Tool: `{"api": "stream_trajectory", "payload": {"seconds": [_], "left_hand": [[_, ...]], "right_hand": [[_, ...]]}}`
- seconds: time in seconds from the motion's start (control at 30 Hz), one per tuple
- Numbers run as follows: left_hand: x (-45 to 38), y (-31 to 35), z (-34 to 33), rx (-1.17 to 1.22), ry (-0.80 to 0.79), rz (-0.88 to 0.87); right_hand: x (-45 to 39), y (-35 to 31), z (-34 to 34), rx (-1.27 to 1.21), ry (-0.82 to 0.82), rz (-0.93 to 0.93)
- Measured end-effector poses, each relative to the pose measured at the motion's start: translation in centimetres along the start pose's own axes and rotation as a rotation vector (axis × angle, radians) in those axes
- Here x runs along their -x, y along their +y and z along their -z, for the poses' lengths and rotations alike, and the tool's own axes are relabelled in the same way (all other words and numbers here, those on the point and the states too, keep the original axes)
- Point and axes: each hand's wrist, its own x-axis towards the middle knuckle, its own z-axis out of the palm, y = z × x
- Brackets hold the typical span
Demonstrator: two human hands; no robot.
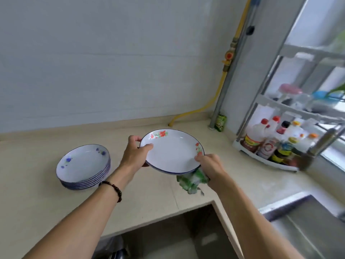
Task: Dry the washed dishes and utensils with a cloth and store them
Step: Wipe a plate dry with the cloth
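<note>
I hold a white enamel plate with red flowers and a dark blue rim above the counter, tilted toward me. My left hand grips its left rim, thumb on top and fingers underneath. My right hand pinches the right rim and also holds a green and white cloth, which bunches and hangs under the plate's lower right edge. To the left, a stack of several white plates with blue flowers sits on the beige counter.
A steel sink lies at the lower right. A white rack with sauce bottles stands in the right corner beside a window. A yellow gas hose runs down the tiled wall. The counter has a cut-out opening below my arms.
</note>
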Motion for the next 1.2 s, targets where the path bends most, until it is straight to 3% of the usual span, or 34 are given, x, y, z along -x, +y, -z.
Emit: {"api": "stream_trajectory", "payload": {"seconds": [0.27,0.43,0.6,0.87,1.2], "left_hand": [[7.5,2.2,-16.6,0.185,-0.339,0.106],[12.7,1.9,-26.8,0.173,-0.419,0.183],[18.6,0.6,-36.8,0.032,-0.465,0.207],[24.0,-0.7,-45.1,-0.265,-0.535,0.151],[25.9,-1.5,-47.3,-0.372,-0.548,0.089]], "right_hand": [[3.9,6.2,16.1,-0.113,0.194,-0.076],[4.8,13.2,25.1,-0.163,0.275,-0.144],[6.6,21.5,32.6,-0.207,0.225,-0.261],[8.5,28.9,36.8,-0.417,0.199,-0.387],[9.2,30.7,38.0,-0.472,0.138,-0.437]]}}
